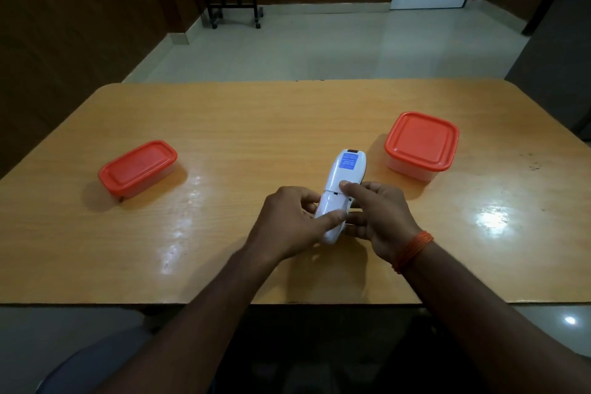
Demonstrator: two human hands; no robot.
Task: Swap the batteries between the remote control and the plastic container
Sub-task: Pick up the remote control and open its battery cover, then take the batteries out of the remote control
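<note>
Both hands are on the remote control (342, 189) now, right in the middle of the table (287, 125). The white remote lies back side up, a blue label showing near its far end, beyond the fingers. The left hand (287, 224) wraps around its near end from the left, thumb stretched across the lower part of the back. The right hand (377, 214) grips from the other side, its thumb tip pressing down on the back just above the seam of the battery cover. The cover looks shut; no batteries in sight. An orange thread band (412, 251) circles the right wrist.

Off to the left of the left hand, well apart from it, sits a rectangular plastic container (137, 168) with an orange lid, closed. To the right of the right hand and a bit farther away stands a square container (421, 145), orange lid on as well. Whether either holds batteries, I cannot tell through the lids. Both containers rest flat on the table, untouched.
</note>
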